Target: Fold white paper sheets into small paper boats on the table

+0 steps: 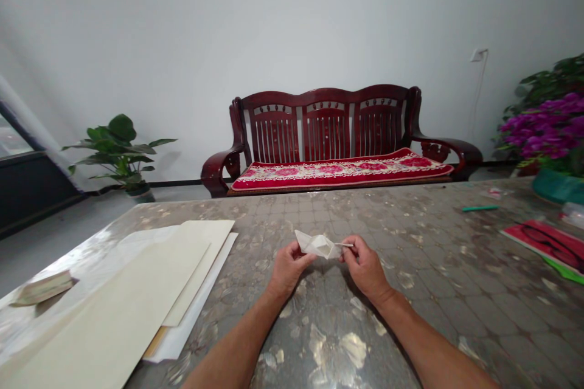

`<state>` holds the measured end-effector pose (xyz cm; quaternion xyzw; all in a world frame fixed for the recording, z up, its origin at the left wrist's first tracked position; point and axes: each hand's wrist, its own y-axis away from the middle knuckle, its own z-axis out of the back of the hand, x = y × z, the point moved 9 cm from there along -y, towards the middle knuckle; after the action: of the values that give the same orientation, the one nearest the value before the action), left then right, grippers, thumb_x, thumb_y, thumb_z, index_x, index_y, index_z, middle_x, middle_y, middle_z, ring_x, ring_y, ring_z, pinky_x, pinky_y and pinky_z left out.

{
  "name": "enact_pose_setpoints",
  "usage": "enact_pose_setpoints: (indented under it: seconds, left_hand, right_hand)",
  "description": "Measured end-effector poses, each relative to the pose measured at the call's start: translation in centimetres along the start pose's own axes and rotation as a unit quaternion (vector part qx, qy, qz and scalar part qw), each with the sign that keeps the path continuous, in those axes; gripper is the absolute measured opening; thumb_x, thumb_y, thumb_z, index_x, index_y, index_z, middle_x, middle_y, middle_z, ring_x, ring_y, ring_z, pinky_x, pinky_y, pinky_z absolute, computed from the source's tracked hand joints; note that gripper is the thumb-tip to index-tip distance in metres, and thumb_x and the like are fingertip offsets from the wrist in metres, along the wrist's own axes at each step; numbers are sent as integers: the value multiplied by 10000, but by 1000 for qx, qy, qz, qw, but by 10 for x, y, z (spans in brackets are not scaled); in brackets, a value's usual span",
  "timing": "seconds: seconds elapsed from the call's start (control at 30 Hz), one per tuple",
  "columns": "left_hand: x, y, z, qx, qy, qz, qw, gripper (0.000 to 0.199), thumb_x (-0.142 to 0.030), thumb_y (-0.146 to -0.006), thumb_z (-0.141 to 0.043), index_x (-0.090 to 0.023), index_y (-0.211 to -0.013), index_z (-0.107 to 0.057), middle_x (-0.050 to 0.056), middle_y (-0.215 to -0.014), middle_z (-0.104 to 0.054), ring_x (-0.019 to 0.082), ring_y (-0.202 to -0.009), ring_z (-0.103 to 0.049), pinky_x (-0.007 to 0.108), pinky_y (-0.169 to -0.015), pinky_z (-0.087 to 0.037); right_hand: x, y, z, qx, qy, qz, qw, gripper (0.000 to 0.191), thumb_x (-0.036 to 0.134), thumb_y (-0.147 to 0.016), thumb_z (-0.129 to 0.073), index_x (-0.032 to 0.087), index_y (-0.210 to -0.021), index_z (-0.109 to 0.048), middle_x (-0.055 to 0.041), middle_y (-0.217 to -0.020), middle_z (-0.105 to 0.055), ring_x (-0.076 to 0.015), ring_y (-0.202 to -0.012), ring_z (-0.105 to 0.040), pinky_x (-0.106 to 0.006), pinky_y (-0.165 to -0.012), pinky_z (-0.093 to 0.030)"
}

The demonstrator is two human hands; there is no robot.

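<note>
Where the boat-shaped paper fold (323, 247) is: between the left hand (288, 267) and the right hand (365, 268), near the middle of the patterned desk (410, 328); whether its underside touches the surface, I cannot tell.
Left hand: nearly closed on the pointed left end, thumb along the near edge, fingers behind; a light pinch, by the look of it.
Right hand: thumb and forefinger brought together on the thin right tip, the other fingers curled in.
Weight: likely next to nothing, so a fingertip hold should carry it.
Stiffness: probably springy along the creases and soft on the flat faces.
Surface: dry-looking, so slipping seems unlikely.
Weak spots: the raised middle would probably dent under a squeeze, and the tips could tear if pulled hard apart.
Best hold: the two ends, where layers seem doubled, with flat fingertips and little pressure.
Off to the left: cream sheets (123, 298) lie flat, apart from the left hand.
</note>
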<state>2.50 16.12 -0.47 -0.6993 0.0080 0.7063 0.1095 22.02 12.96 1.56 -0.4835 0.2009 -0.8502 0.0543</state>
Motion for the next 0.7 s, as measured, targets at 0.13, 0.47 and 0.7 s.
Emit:
enact_pose_setpoints:
  seconds: [0.13,0.47,0.7]
  left_hand:
    - [0,0,5,-27,-6,-4,1000,289,-314,-652,-742,-139,-882,-737,43,-826,-754,205,-753,-676,288,-727,-521]
    - [0,0,25,-118,17,15,993,275,-405,-617,-753,-140,-639,-683,-13,-556,-634,106,-528,-539,221,-561,-435]
    - [-4,0,30,-148,-42,-7,988,269,-419,-633,-715,-158,-682,-676,-3,-585,-652,135,-554,-564,245,-563,-447]
  right_hand:
    - [3,1,0,1,7,8,1000,113,323,-858,-464,243,-871,-544,5,-661,-676,-178,-628,-648,-269,-628,-462]
    - [-3,1,3,-28,-119,-38,992,154,381,-843,-511,228,-846,-530,-12,-653,-675,-192,-640,-659,-279,-627,-497]
    - [10,-3,7,6,-72,19,997,255,315,-705,-643,201,-933,-640,-40,-875,-713,-194,-767,-648,-295,-696,-507]
